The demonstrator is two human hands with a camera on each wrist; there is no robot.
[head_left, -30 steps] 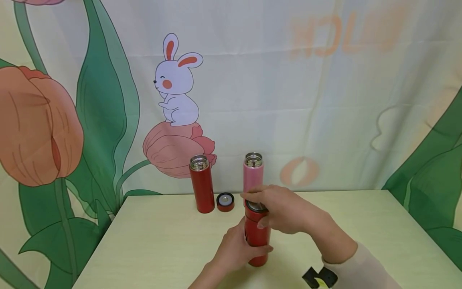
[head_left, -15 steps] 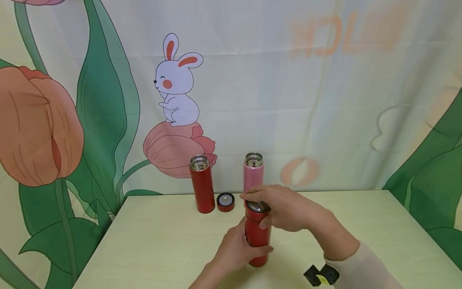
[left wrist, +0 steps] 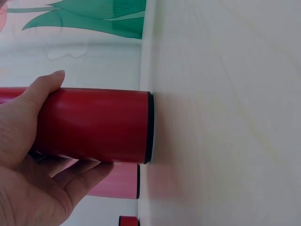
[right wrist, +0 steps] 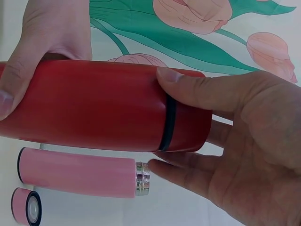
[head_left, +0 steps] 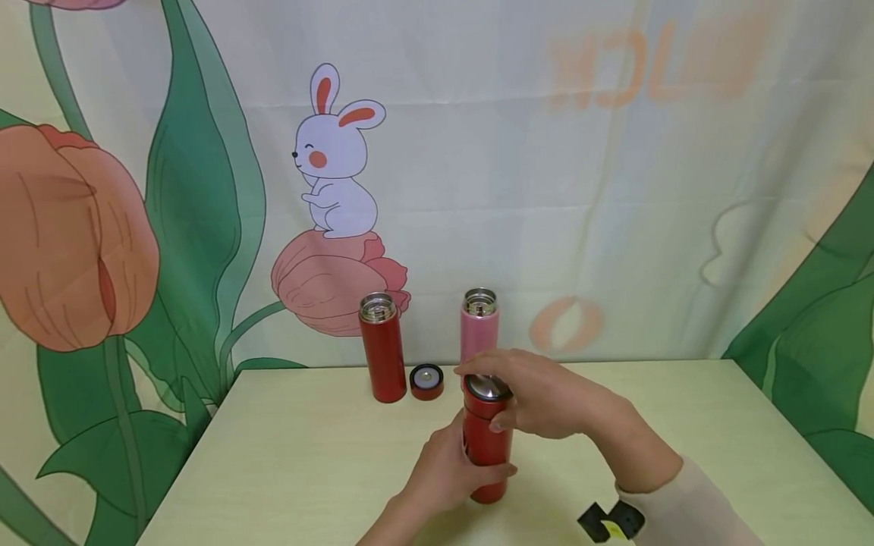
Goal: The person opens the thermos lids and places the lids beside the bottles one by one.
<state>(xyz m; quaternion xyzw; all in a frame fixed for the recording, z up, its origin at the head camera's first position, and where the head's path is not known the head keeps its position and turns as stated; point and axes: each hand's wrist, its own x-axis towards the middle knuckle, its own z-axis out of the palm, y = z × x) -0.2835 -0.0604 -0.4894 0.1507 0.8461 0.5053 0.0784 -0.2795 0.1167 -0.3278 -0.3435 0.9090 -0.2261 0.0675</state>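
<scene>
A red thermos flask (head_left: 488, 447) stands upright near the front middle of the table. My left hand (head_left: 440, 472) grips its lower body, thumb on one side and fingers round the other, as the left wrist view also shows. With fingers and thumb my right hand (head_left: 546, 396) holds the red lid (right wrist: 192, 129) at its top. A black ring separates lid from body, and the lid's shiny metal top shows beneath the fingers in the head view. In the left wrist view the flask's black base (left wrist: 150, 127) is right at the table surface.
Behind stands a pink thermos flask (head_left: 479, 334) without lid, with a pink lid (right wrist: 21, 206) beside it in the right wrist view. Farther left are an uncapped red flask (head_left: 384, 356) and its upturned red lid (head_left: 427, 383). A printed curtain (head_left: 437, 167) hangs behind the table.
My right hand and wrist have shifted slightly right on the lid, uncovering more of its metal top. The left hand and the flask stay in place.
</scene>
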